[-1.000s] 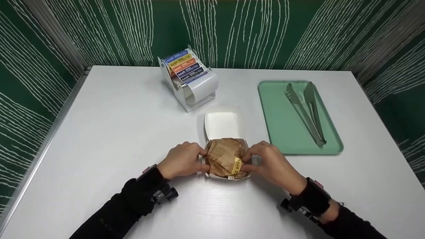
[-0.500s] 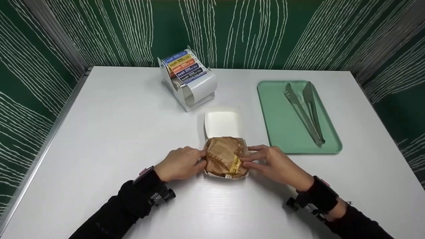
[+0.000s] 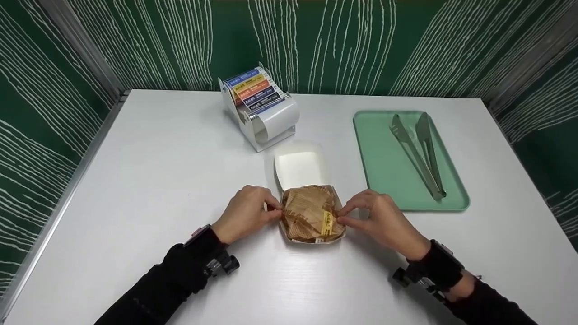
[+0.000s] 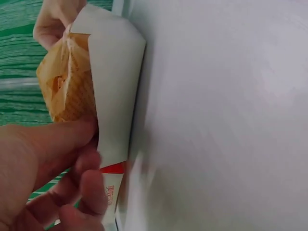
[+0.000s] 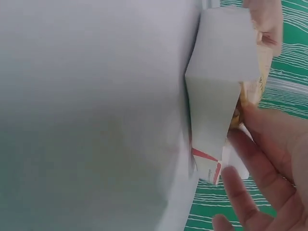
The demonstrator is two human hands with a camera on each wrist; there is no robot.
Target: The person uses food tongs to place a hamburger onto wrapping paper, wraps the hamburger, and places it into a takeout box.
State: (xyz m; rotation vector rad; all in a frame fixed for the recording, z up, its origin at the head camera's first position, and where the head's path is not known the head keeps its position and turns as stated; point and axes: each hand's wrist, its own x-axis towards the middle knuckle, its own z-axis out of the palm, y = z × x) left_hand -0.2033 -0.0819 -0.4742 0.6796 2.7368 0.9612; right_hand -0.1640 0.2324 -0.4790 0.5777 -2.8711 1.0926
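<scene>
A burger wrapped in brown paper (image 3: 309,212) with a yellow label lies in an open white clamshell burger box (image 3: 300,168), whose lid is folded back. My left hand (image 3: 247,211) pinches at the left side of the wrapped burger. In the left wrist view, its thumb (image 4: 67,139) lies over the box's rim by the paper. My right hand (image 3: 384,221) pinches at the opposite side, beside the label. The right wrist view has the thumb and index fingertips at the gap between the paper and the box wall (image 5: 211,110), partly hidden.
Behind the box stands a white dispenser (image 3: 259,106) holding rolls of coloured labels. At the back right, a green tray (image 3: 379,176) carries metal tongs (image 3: 422,162). The white table (image 3: 158,149) meets green, white-streaked walls at the back and sides.
Both hands have shifted slightly to stand further apart at the box's sides. The right fingers have come off the label to the edge. The lid tilts a little more to the left.
</scene>
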